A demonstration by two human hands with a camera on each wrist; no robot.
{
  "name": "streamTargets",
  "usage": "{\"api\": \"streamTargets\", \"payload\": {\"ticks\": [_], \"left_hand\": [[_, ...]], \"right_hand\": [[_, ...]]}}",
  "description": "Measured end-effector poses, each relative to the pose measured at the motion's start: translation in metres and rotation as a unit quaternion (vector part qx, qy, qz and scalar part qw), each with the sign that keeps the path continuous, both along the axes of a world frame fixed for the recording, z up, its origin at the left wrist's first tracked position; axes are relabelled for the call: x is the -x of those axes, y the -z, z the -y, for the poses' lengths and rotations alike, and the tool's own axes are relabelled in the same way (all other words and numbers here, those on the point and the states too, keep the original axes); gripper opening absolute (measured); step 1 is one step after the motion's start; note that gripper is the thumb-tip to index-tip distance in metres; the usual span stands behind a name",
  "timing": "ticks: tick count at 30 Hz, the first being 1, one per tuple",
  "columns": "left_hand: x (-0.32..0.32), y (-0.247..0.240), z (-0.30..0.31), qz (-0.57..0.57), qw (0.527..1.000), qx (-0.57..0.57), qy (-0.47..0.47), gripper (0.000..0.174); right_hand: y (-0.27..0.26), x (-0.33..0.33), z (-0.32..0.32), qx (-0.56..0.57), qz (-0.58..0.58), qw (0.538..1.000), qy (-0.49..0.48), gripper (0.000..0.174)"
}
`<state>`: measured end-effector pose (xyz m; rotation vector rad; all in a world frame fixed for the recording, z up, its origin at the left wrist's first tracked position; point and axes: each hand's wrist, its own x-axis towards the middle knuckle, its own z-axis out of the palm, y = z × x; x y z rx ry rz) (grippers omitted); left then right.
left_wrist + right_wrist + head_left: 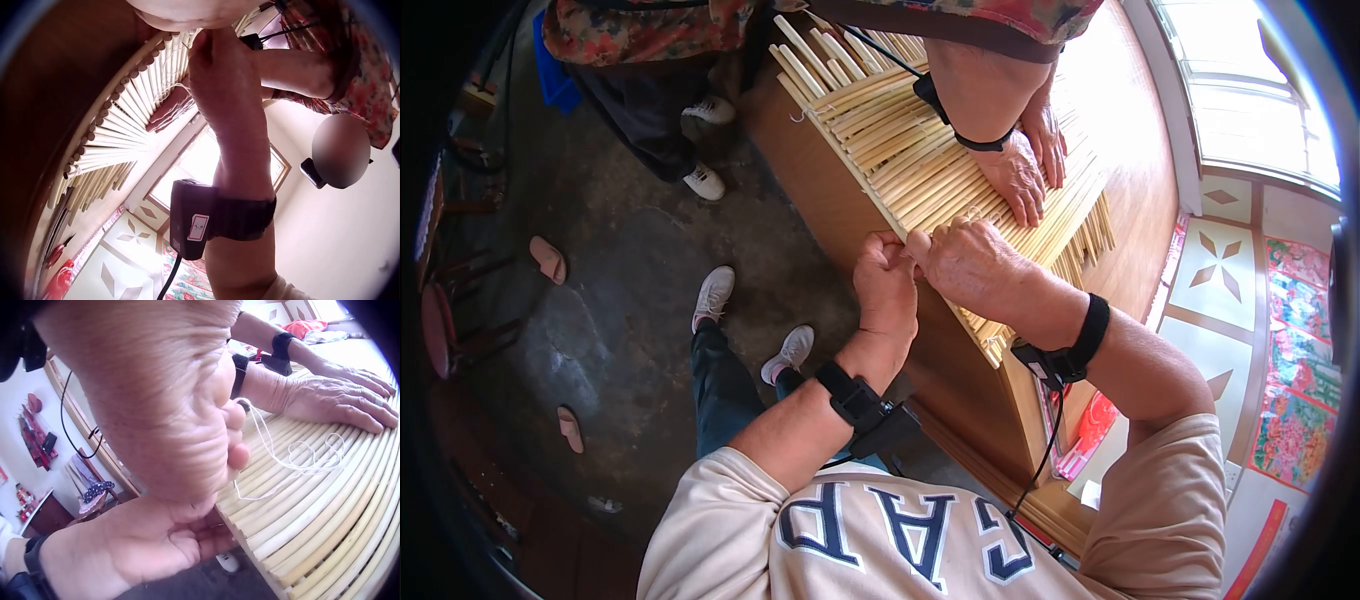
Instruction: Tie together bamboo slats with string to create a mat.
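A mat of pale, bamboo-like slats [920, 185] lies on a wooden table, a long rod along its near edge. At that edge my left hand [887, 295] is palm up, fingers curled at the rim and thumb close to my right thumb. My right hand [972, 262] bends over the same spot, fingers curled in and gripping thin white string [300, 467]. Loose loops of the string lie across the slats. My left fingertips are partly hidden behind the right hand. Another person's hands [1022, 170] press flat on the mat just beyond.
Several loose slats [805, 60] stick out at the mat's far end. The wooden table [1135, 130] stands near a window [1250, 95]. Pink slippers [548, 260] and a stool [438, 330] are on the floor at left. A red package [1090, 435] lies beyond the table's right end.
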<state>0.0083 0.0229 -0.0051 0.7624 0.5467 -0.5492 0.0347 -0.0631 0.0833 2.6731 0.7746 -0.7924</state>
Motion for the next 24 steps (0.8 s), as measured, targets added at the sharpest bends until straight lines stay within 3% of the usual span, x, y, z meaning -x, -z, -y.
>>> {"api": "streamTargets", "payload": {"ticks": [4, 6, 8, 12, 18, 24], "left_hand": [[0.0, -0.001, 0.001, 0.007, 1.0, 0.013, -0.014, 0.012], [-0.001, 0.001, 0.002, 0.008, 0.999, 0.023, -0.025, 0.012], [-0.002, -0.003, -0.001, 0.02, 0.999, -0.026, 0.023, 0.012], [0.001, 0.002, 0.001, 0.023, 0.999, -0.024, 0.018, 0.011], [0.002, 0.003, 0.001, 0.025, 1.0, -0.015, 0.007, 0.011], [0.004, 0.002, 0.0, 0.007, 1.0, 0.019, 0.003, 0.013]], "right_hand": [[0.004, 0.005, 0.002, 0.011, 0.004, 1.0, -0.01, 0.021], [0.005, 0.002, 0.005, -0.036, 0.019, 0.999, 0.022, 0.02], [0.003, 0.0, 0.005, -0.033, 0.013, 0.999, 0.035, 0.02], [-0.004, 0.0, 0.003, -0.039, 0.022, 0.994, 0.096, 0.022], [0.002, 0.015, 0.001, -0.04, 0.092, 0.992, 0.07, 0.02], [0.005, 0.017, 0.003, -0.03, 0.089, 0.991, 0.096, 0.019]]}}
